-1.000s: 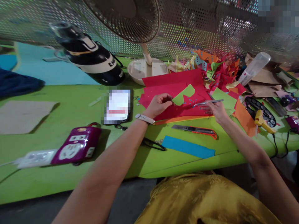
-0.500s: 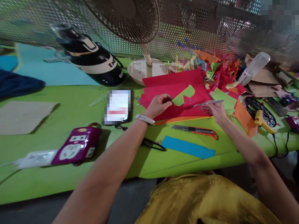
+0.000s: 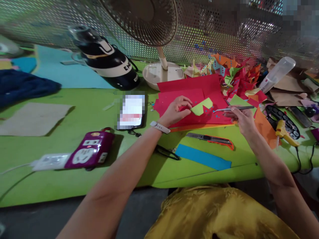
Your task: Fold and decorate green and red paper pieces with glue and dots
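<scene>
In my left hand [image 3: 178,109], thumb and fingers pinch the left end of a light green paper cutout [image 3: 202,107] with a notch in its lower edge. My right hand [image 3: 241,119] grips metal tweezers [image 3: 234,108]. Their tips point left, a short way from the cutout's right side. Beneath both lies a red paper sheet [image 3: 179,94] scattered with tiny blue bits [image 3: 217,116]. A utility knife [image 3: 210,139] with an orange edge and a blue paper strip [image 3: 203,157] lie nearer to me.
A fan [image 3: 163,74] and a black bottle [image 3: 112,68] stand behind. A phone [image 3: 132,111] and a purple power socket [image 3: 91,149] sit left. On the right are piled folded papers [image 3: 239,78], a clear bottle [image 3: 277,74] and a yellow glue gun [image 3: 284,132] with its cord.
The view has shifted slightly left. The green cutout has tilted flatter in my left hand. My right hand has drawn the tweezers a little to the right.
</scene>
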`<state>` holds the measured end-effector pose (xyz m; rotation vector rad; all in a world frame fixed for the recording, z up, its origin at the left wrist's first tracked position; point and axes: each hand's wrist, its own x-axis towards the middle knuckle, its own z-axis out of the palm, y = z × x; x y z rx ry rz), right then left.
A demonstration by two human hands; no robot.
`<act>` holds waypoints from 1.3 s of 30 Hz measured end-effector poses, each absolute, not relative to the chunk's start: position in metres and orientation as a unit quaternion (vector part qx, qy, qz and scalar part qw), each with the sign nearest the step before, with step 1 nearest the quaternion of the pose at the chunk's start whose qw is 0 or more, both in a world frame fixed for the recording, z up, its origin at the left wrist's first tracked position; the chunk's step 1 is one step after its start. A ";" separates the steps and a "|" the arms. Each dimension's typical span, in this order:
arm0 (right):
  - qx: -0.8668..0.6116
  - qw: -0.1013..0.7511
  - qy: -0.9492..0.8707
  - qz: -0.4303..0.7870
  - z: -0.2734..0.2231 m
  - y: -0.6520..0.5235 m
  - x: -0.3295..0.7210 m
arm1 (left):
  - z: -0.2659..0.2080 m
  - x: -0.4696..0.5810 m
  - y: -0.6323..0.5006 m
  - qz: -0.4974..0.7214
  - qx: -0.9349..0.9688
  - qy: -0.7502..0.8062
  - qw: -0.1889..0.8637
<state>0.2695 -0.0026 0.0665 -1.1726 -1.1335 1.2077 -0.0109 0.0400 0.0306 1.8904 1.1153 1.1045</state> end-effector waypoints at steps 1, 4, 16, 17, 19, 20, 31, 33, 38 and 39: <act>-0.481 0.528 -0.480 0.510 0.068 -0.005 0.267 | 0.031 -0.010 0.039 0.424 0.720 0.416 0.360; -0.452 0.520 -0.491 0.533 0.070 -0.013 0.259 | 0.029 -0.005 0.036 0.396 0.689 0.401 0.455; -0.422 0.484 -0.502 0.579 0.063 -0.025 0.247 | 0.043 0.016 0.021 0.324 0.710 0.326 0.534; -0.423 0.482 -0.505 0.578 0.062 -0.025 0.247 | 0.042 0.016 0.021 0.326 0.705 0.324 0.541; -0.426 0.479 -0.508 0.576 0.062 -0.026 0.246 | 0.039 0.017 0.019 0.331 0.686 0.319 0.565; -0.427 0.479 -0.509 0.574 0.061 -0.026 0.246 | 0.037 0.018 0.019 0.333 0.674 0.316 0.578; -0.439 0.506 -0.485 0.562 0.061 -0.028 0.241 | 0.031 0.019 0.016 0.373 0.626 0.330 0.600; -0.441 0.507 -0.483 0.562 0.062 -0.028 0.241 | 0.030 0.020 0.016 0.372 0.628 0.338 0.594; -0.448 0.507 -0.476 0.562 0.061 -0.027 0.241 | 0.030 0.020 0.015 0.383 0.629 0.334 0.589; -0.446 0.508 -0.476 0.563 0.061 -0.027 0.241 | 0.030 0.020 0.015 0.384 0.629 0.332 0.589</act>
